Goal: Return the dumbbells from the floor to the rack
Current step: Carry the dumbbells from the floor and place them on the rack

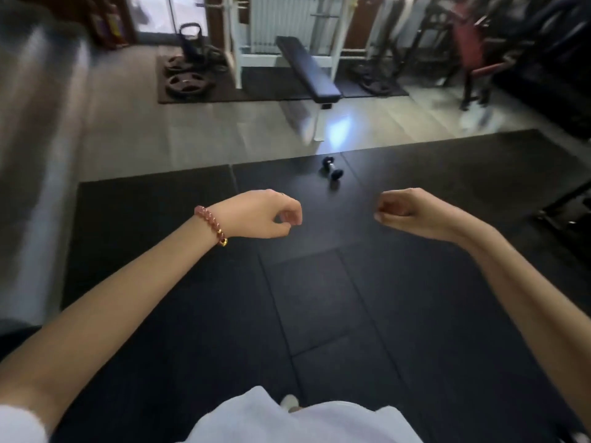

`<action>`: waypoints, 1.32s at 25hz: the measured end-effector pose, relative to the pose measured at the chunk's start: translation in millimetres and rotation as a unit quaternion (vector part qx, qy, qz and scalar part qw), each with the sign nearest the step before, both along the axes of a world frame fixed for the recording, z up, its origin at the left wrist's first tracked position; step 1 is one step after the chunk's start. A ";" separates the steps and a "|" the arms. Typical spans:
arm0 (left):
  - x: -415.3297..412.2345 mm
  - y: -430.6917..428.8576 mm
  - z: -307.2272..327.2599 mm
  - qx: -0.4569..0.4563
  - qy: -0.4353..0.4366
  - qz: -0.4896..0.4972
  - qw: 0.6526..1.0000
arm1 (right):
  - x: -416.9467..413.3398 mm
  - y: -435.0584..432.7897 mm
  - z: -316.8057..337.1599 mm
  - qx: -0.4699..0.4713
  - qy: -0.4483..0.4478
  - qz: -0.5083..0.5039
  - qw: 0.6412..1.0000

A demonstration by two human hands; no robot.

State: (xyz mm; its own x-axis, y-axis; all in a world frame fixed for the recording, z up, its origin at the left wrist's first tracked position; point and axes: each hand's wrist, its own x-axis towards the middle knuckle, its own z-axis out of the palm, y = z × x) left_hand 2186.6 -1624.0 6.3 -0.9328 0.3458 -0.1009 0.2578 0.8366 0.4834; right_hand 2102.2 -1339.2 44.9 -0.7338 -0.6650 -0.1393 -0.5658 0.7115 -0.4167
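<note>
One small black dumbbell (332,170) lies on the black rubber mat (431,282), near its far edge and ahead of me. My left hand (262,215), with a bead bracelet at the wrist, hangs in the air with loosely curled fingers and holds nothing. My right hand (406,212) hangs the same way, empty. Both hands are well short of the dumbbell. No dumbbell rack can be made out in view.
A black bench (307,68) on a white frame stands beyond the mat on the light floor. Weight plates (185,83) lie on a mat at the back left. Dark machines (543,59) stand at the right. A blurred grey surface (35,139) fills the left edge.
</note>
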 end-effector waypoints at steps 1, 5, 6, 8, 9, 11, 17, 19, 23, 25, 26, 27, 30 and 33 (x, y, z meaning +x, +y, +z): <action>-22.0 12.4 0.6 0.002 0.004 -0.008 1.000 | -18.3 10.8 0.8 0.004 0.001 -0.006 1.000; -102.7 34.0 -2.5 0.044 -0.021 -0.018 0.999 | -91.9 27.5 -4.9 -0.008 -0.019 -0.026 0.999; -123.3 33.0 -4.6 0.053 -0.029 -0.024 0.998 | -110.4 26.5 -8.8 -0.008 -0.024 -0.032 0.999; -166.8 25.7 -10.6 0.055 -0.045 -0.033 0.997 | -148.7 19.1 -20.6 -0.024 -0.039 -0.052 0.998; -193.8 19.5 -14.0 0.048 -0.044 -0.040 0.997 | -171.9 12.8 -27.7 -0.033 -0.042 -0.063 0.997; -247.5 3.8 -22.6 0.028 -0.041 -0.059 0.997 | -216.7 -1.2 -41.2 -0.047 -0.046 -0.077 0.995; -424.3 -33.6 -26.1 -0.021 -0.041 -0.112 0.993 | -367.4 -43.1 -46.5 -0.057 -0.033 -0.129 0.989; -472.4 -40.4 -20.4 -0.004 -0.032 -0.108 0.994 | -409.8 -52.8 -44.3 -0.076 -0.042 -0.130 0.988; -569.2 -44.5 -29.8 0.022 -0.074 -0.115 0.990 | -499.1 -60.6 -60.2 -0.096 -0.090 -0.149 0.980; -626.5 -37.5 -37.3 0.079 -0.124 -0.109 0.983 | -550.5 -61.1 -76.0 -0.115 -0.132 -0.167 0.970; -654.3 -30.0 -41.4 0.110 -0.133 -0.102 0.980 | -575.6 -60.2 -83.8 -0.128 -0.151 -0.172 0.965; -686.0 -21.9 -46.1 0.135 -0.129 -0.096 0.978 | -604.8 -57.8 -90.9 -0.143 -0.163 -0.179 0.960; -782.7 2.9 -69.5 0.151 -0.125 -0.104 0.975 | -702.4 -41.9 -107.7 -0.199 -0.158 -0.226 0.940; -875.7 17.1 -94.4 0.103 -0.164 -0.122 0.973 | -810.1 -28.7 -110.8 -0.229 -0.138 -0.255 0.929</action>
State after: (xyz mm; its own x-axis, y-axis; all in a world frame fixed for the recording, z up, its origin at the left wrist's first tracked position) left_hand 1311.0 -1606.9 -88.2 -0.7496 0.5975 -0.2849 0.2397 0.6462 0.7246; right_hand 1292.1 -1367.8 -65.8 -0.9483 -0.2761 -0.1565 -0.0303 0.5696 -0.8214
